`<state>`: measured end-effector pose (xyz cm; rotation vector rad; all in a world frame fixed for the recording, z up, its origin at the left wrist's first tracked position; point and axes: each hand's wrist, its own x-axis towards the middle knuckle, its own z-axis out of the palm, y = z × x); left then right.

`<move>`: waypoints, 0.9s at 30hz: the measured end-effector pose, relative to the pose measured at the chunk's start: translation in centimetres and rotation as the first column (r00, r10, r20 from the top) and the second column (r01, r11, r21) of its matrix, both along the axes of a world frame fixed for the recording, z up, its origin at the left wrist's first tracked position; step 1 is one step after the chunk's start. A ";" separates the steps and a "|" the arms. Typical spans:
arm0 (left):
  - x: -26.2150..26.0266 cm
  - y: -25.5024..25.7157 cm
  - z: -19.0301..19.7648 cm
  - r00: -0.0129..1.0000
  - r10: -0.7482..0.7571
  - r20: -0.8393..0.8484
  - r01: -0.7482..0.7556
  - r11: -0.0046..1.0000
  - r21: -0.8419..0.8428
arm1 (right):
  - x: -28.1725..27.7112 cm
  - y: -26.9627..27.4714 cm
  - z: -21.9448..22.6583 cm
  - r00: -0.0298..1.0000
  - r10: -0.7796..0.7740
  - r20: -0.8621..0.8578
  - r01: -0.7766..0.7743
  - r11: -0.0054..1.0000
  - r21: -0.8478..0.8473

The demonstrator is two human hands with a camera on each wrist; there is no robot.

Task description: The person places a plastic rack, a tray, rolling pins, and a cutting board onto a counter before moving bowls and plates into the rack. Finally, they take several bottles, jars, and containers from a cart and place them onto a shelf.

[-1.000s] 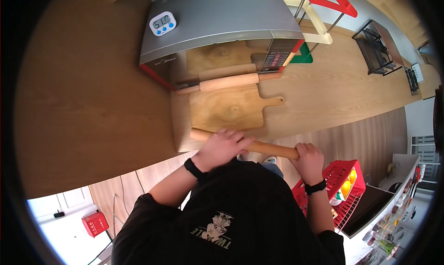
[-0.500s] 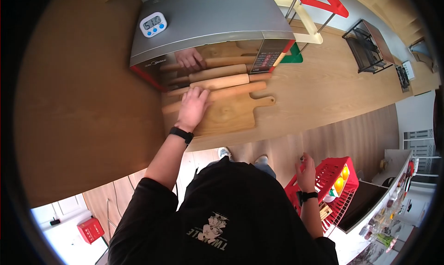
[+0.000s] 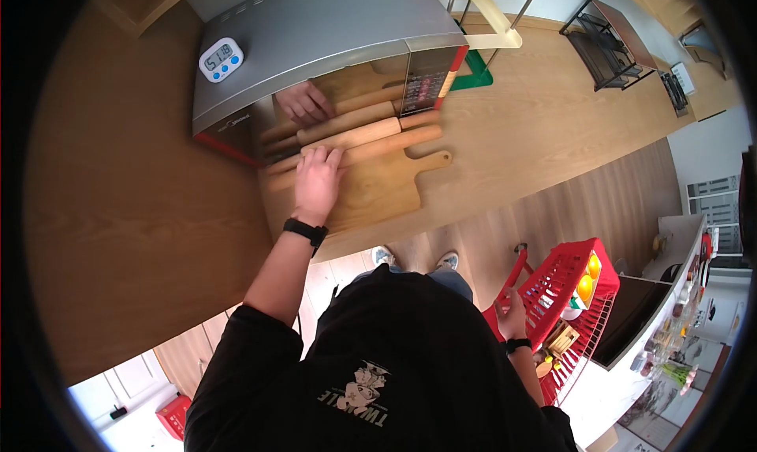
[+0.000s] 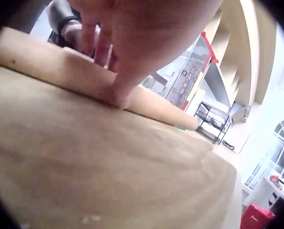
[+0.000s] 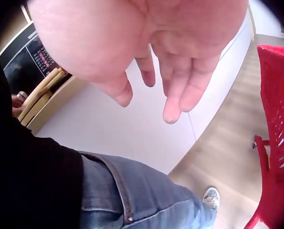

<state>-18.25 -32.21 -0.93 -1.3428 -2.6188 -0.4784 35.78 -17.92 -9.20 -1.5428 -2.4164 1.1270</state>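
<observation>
My left hand [image 3: 318,184] lies over a plain tapered rolling pin [image 3: 398,143] at the back of a wooden cutting board [image 3: 382,188]. In the left wrist view the thumb [image 4: 120,93] presses the near side of this pin, and the other fingers reach over to its far side. Behind it, along the microwave's front, lies a second rolling pin [image 3: 367,133] with handles. My right hand [image 3: 512,314] hangs low beside a red shopping cart [image 3: 544,290]. Its fingers are loosely extended with nothing in them, as the right wrist view shows.
A grey microwave [image 3: 323,46] carries a white timer [image 3: 221,59] and mirrors the left hand in its door. To its right stand a red, cream and green frame [image 3: 497,38] and a black rack [image 3: 603,46]. Boxed oranges [image 3: 587,282] sit in the cart.
Both hands held the plain rolling pin before the board; the left has moved it onto the board's back edge. The right let go and dropped beside the cart. The head view has shifted.
</observation>
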 end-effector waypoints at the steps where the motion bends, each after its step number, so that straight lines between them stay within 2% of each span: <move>1: 0.0 -0.1 0.2 1.000 -0.013 -0.009 0.013 0.999 -0.045 | 0.4 -0.3 -0.2 1.000 0.013 0.003 -0.013 1.000 0.024; 4: -0.9 -0.2 -0.5 0.999 -0.028 0.040 0.030 0.999 -0.046 | 1.2 -0.7 -1.0 0.999 0.033 0.036 -0.033 0.999 0.003; 8: 0.1 -0.3 -0.5 1.000 -0.002 -0.010 0.002 1.000 -0.015 | 2.0 -1.1 -2.2 0.998 0.068 0.012 -0.068 0.997 0.021; 10: 0.9 -0.3 0.2 0.997 0.071 -0.018 -0.071 0.997 -0.006 | 1.8 -1.4 -1.9 0.999 0.037 0.002 -0.037 0.999 0.007; 17: 0.5 -0.9 0.6 0.996 0.083 -0.028 -0.085 0.995 -0.058 | 2.5 -1.3 -3.2 0.998 0.059 0.018 -0.058 0.997 -0.053; 19: 2.8 -0.4 2.7 0.999 -0.009 -0.049 0.008 0.999 -0.033 | 2.3 -1.3 -3.0 0.998 0.061 0.029 -0.060 0.998 -0.030; 20: 4.3 0.1 2.7 0.993 -0.102 -0.058 0.100 0.994 -0.033 | 2.4 -1.4 -3.0 0.998 0.060 0.031 -0.059 0.998 -0.031; 21: 5.6 0.9 0.7 0.977 -0.200 -0.070 0.181 0.960 -0.215 | 2.5 -1.4 -3.2 0.997 0.067 0.036 -0.066 0.997 -0.030; 22: 6.7 1.7 -1.6 0.907 -0.422 0.000 0.413 0.886 -0.209 | 2.4 -1.3 -3.5 0.996 0.078 0.039 -0.076 0.997 -0.027; 24: 10.5 3.2 -1.2 0.740 -0.612 -0.280 0.616 0.783 -0.083 | 2.4 -1.3 -3.9 0.994 0.098 0.045 -0.096 0.995 -0.032; 27: 12.4 5.3 -3.0 0.730 -0.607 -0.315 0.604 0.788 -0.119 | 2.4 -1.2 -4.0 0.987 0.145 0.071 -0.143 0.989 -0.028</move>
